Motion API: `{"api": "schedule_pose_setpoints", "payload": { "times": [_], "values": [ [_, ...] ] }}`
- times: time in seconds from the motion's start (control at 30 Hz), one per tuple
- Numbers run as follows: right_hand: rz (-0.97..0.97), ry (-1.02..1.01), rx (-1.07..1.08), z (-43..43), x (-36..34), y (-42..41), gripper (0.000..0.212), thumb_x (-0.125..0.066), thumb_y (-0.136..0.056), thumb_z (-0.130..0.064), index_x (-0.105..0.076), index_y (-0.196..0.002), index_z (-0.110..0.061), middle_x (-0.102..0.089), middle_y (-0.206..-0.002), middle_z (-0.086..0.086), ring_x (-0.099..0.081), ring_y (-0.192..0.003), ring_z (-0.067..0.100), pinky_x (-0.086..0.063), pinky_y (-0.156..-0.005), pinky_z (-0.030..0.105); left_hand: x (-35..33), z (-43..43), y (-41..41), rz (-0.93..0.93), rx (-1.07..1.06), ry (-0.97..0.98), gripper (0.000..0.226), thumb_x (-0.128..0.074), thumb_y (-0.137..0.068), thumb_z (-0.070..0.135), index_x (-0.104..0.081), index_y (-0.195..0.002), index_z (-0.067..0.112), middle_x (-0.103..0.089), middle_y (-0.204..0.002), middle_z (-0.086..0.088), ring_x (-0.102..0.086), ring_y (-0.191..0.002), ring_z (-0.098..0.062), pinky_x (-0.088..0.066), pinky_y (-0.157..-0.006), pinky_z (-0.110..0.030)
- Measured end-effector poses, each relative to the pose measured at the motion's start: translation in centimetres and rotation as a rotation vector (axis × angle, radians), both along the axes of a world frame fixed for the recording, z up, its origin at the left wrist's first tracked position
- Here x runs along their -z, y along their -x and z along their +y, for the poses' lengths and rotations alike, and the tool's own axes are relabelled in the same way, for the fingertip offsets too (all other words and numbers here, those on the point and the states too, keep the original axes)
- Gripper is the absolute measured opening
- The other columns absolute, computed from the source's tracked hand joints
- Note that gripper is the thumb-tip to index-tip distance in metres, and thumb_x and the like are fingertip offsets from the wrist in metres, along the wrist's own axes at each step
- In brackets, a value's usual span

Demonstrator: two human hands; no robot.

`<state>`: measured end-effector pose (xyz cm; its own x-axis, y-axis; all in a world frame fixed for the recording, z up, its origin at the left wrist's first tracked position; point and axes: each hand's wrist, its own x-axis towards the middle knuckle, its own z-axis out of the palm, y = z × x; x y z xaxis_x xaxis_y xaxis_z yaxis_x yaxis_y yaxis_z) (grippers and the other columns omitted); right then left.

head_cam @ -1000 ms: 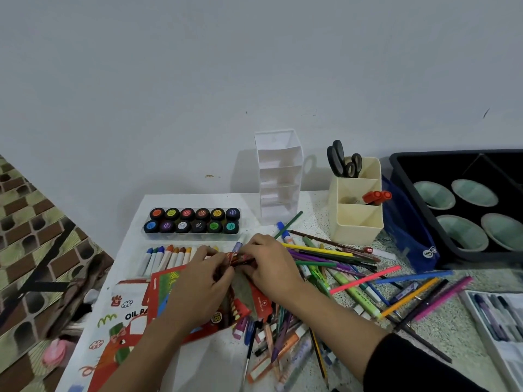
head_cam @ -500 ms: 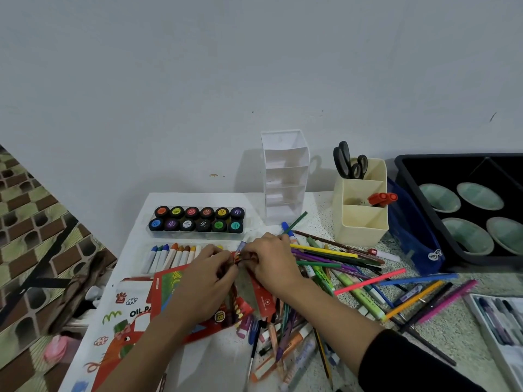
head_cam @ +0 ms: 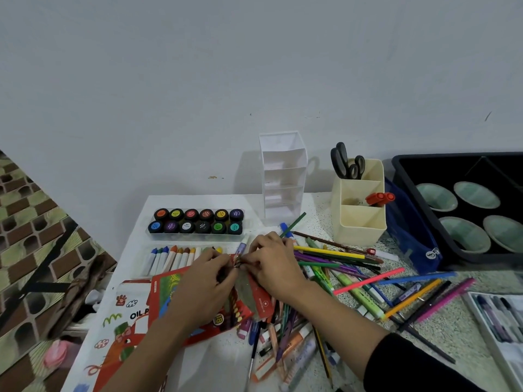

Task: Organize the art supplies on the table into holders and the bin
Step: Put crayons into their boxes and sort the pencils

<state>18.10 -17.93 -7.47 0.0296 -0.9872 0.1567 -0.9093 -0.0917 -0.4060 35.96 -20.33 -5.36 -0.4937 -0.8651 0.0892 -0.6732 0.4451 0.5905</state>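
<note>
Neither hand has left the pack (head_cam: 167, 292) since the earlier frames; only the view has shifted slightly. The left hand (head_cam: 202, 287) and right hand (head_cam: 276, 268) meet over it, fingers curled, fingertips pinching its top end from both sides. Pens (head_cam: 348, 258) lie scattered at 3 o'clock of the hands. The cream holder (head_cam: 358, 224) stands at 1 o'clock, the white holder (head_cam: 283, 176) at 12 o'clock, the bin (head_cam: 407, 176) at 2 o'clock, the paints (head_cam: 198, 222) at 11 o'clock.

I read "OIL P" on the white pastel box (head_cam: 133, 315); "18" stands on the red pack (head_cam: 167, 290) at its three o'clock
</note>
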Motion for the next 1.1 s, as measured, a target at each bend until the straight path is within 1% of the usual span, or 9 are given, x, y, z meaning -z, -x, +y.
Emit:
{"api": "schedule_pose_setpoints", "payload": {
  "times": [0.1,0.23,0.37,0.47,0.53,0.7,0.87,0.97,1.1],
  "values": [
    [-0.031,0.028,-0.001,0.0,-0.8,1.2,0.023,-0.058,-0.098,-0.041,-0.076,-0.108,-0.031,-0.058,-0.101,-0.006,-0.045,-0.103,0.017,-0.036,-0.089,0.042,0.0,0.0,-0.1,0.008,-0.002,-0.004,0.020,-0.052,-0.099,0.035,-0.063,-0.091,0.021,-0.050,-0.095,0.010,-0.052,-0.085,-0.003,-0.048,-0.076,-0.027],
    [0.007,0.136,0.148,0.3,-2.5,3.9,0.017,-0.061,-0.095,-0.027,-0.074,-0.103,-0.020,-0.063,-0.097,-0.004,-0.054,-0.098,0.020,-0.043,-0.084,0.041,0.0,-0.1,-0.2,0.016,-0.015,-0.028,0.020,-0.054,-0.098,0.034,-0.061,-0.085,0.021,-0.052,-0.093,0.007,-0.052,-0.084,-0.005,-0.048,-0.075,-0.030],
    [0.206,-0.025,0.255,1.0,-3.5,6.3,0.022,-0.052,-0.098,-0.030,-0.071,-0.107,-0.023,-0.062,-0.110,-0.004,-0.050,-0.110,0.023,-0.033,-0.084,0.040,0.0,-0.4,-0.3,0.022,-0.018,-0.045,0.021,-0.057,-0.096,0.032,-0.060,-0.080,0.018,-0.054,-0.087,0.003,-0.053,-0.081,-0.010,-0.047,-0.072,-0.030],
    [0.218,-0.105,0.276,1.5,-2.9,6.9,0.026,-0.047,-0.103,-0.031,-0.069,-0.113,-0.023,-0.062,-0.115,-0.003,-0.052,-0.113,0.024,-0.034,-0.089,0.043,0.0,-0.5,-0.2,-0.008,-0.022,-0.043,0.023,-0.058,-0.096,0.033,-0.058,-0.079,0.018,-0.054,-0.086,0.002,-0.052,-0.079,-0.010,-0.043,-0.068,-0.023],
    [0.195,-0.110,0.271,1.7,-2.7,6.9,0.027,-0.045,-0.104,-0.030,-0.069,-0.114,-0.023,-0.061,-0.114,-0.001,-0.055,-0.110,0.024,-0.037,-0.095,0.047,0.0,-0.6,-0.2,-0.022,-0.020,-0.042,0.023,-0.058,-0.096,0.034,-0.057,-0.078,0.019,-0.054,-0.086,0.003,-0.052,-0.079,-0.009,-0.040,-0.066,-0.021],
    [0.182,-0.100,0.223,1.9,-3.0,6.9,0.028,-0.048,-0.102,-0.036,-0.073,-0.105,-0.024,-0.061,-0.106,-0.003,-0.053,-0.107,0.021,-0.034,-0.086,0.042,0.0,-0.7,-0.4,-0.021,-0.023,-0.045,0.021,-0.057,-0.097,0.036,-0.062,-0.083,0.020,-0.055,-0.088,0.004,-0.052,-0.080,-0.005,-0.039,-0.066,-0.017],
    [0.147,-0.174,0.185,2.0,-3.0,6.6,0.022,-0.052,-0.100,-0.035,-0.070,-0.103,-0.023,-0.060,-0.108,-0.002,-0.050,-0.109,0.022,-0.037,-0.091,0.046,-0.2,-0.7,-0.3,-0.042,-0.023,-0.049,0.021,-0.056,-0.098,0.037,-0.063,-0.089,0.020,-0.056,-0.091,0.005,-0.051,-0.082,-0.004,-0.036,-0.066,-0.015],
    [0.072,-0.164,0.154,1.8,-3.0,6.7,0.011,-0.056,-0.099,-0.031,-0.064,-0.096,-0.024,-0.061,-0.104,-0.005,-0.049,-0.108,0.021,-0.031,-0.084,0.041,-0.2,-0.7,-0.4,-0.051,-0.019,-0.056,0.020,-0.055,-0.098,0.036,-0.063,-0.090,0.020,-0.056,-0.091,0.005,-0.051,-0.083,-0.005,-0.036,-0.066,-0.015],
    [0.077,-0.147,0.106,2.1,-2.8,6.8,0.007,-0.059,-0.097,-0.032,-0.057,-0.092,-0.028,-0.062,-0.101,-0.010,-0.046,-0.107,0.018,-0.025,-0.081,0.038,-0.2,-0.7,-0.6,-0.042,-0.025,-0.058,0.020,-0.056,-0.098,0.036,-0.063,-0.088,0.020,-0.057,-0.090,0.003,-0.051,-0.083,-0.006,-0.039,-0.069,-0.018]
  ]
}}
